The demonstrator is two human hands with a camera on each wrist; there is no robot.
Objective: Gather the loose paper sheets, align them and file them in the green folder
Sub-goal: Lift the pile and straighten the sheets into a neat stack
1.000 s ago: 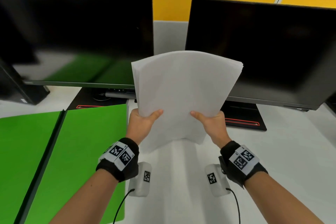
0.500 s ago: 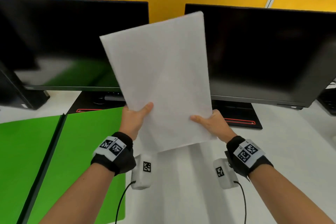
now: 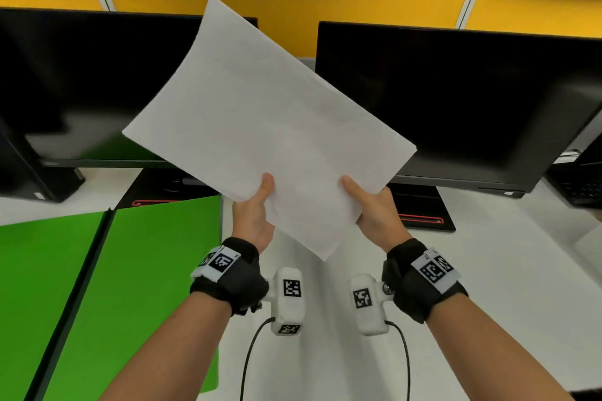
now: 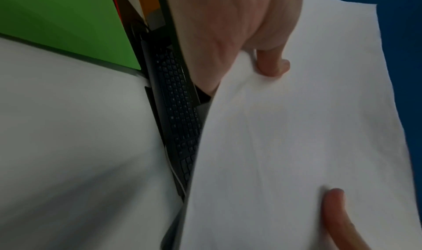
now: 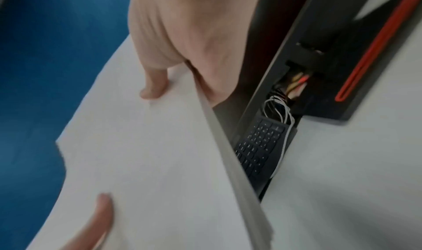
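Note:
I hold a stack of white paper sheets (image 3: 260,127) up in the air before the monitors, turned so one corner points down. My left hand (image 3: 252,215) pinches its lower left edge, thumb on the near face. My right hand (image 3: 374,208) pinches the lower right edge the same way. In the left wrist view the stack (image 4: 297,145) fills the right side, with a thumb lying on it. In the right wrist view the stack (image 5: 148,154) shows its squared edge. The green folder (image 3: 130,286) lies open flat on the desk at my left.
Two black monitors (image 3: 456,107) stand at the back on black bases with red trim (image 3: 420,218). A black keyboard (image 4: 180,113) lies behind them. A dark box (image 3: 29,172) stands at far left. The white desk (image 3: 505,286) stretches to the right.
The stack has been turned anticlockwise from upright to a diagonal, one corner now pointing down. Both hands kept their hold and shifted along its lower edges.

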